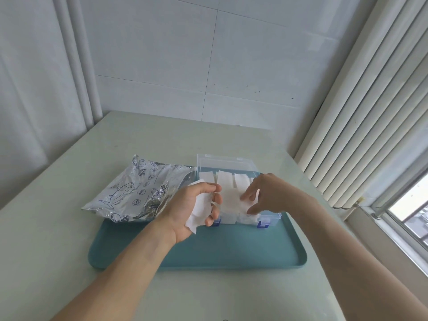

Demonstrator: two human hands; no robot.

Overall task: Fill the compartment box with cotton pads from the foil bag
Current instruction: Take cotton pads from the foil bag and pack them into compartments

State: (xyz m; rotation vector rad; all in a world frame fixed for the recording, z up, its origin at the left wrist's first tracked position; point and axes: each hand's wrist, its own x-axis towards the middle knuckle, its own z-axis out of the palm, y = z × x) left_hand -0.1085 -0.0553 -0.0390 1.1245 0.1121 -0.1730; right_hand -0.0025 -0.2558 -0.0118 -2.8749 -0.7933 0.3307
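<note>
You are in the middle of the filling step. Your left hand (196,207) has its fingers curled round a small bundle of thin white cotton pads (201,210), gripping them against the palm, with pad edges poking out above the fingertips and below the heel of the hand. Your right hand (264,193) reaches over the clear plastic compartment box with blue latches (261,222); its fingers are loosely spread and bent, and thumb and forefinger look to be pinching or pressing the edge of one flat white square pad (231,200) that lies over the box's near compartments, just left of those fingertips. Whether it is truly pinched or only held down I cannot tell.

Beyond your right fingertips, more white pads stand upright in the far compartments, in front of the raised clear lid (222,162). The crinkled silver foil bag with blue fish drawings (136,193) lies open just beyond your left knuckles, touching the box's left side and partly on the teal plastic tray (231,251) that carries the box.

By my reading, several compartments already hold pads, so the task is well along but not done. The next move probably calls for seating this loose pad down into a compartment so it sits below the rim, then passing another from the left-hand bundle across. Keep the grip light; these pads are limp and will crease or cling together.
</note>
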